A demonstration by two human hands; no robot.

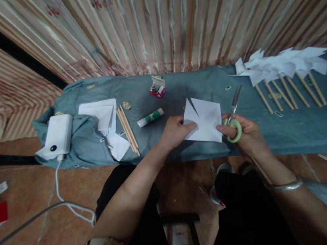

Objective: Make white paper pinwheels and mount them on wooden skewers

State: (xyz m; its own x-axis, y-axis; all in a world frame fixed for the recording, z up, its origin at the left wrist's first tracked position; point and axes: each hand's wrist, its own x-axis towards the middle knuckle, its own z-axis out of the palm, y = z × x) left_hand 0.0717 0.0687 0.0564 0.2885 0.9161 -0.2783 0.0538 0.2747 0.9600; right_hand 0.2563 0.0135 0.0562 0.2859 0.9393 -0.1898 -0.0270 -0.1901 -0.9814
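Observation:
A white paper square (206,112) with a slit cut in from its upper left corner is held between my two hands. My left hand (177,130) pinches its left side, thumb on top. At its lower right edge, my right hand (245,129) holds the paper by thumb and fingers. The same hand also carries scissors (233,127) with pale green handles, their blades pointing up and away from the paper.
Several paper pinwheels (289,64) on sticks lie at the right of the cloth-covered table (298,132). Leftward are a glue stick (150,117), a small red box (157,89), wooden sticks (127,130), white papers (101,114) and a white device (58,134) with a cable.

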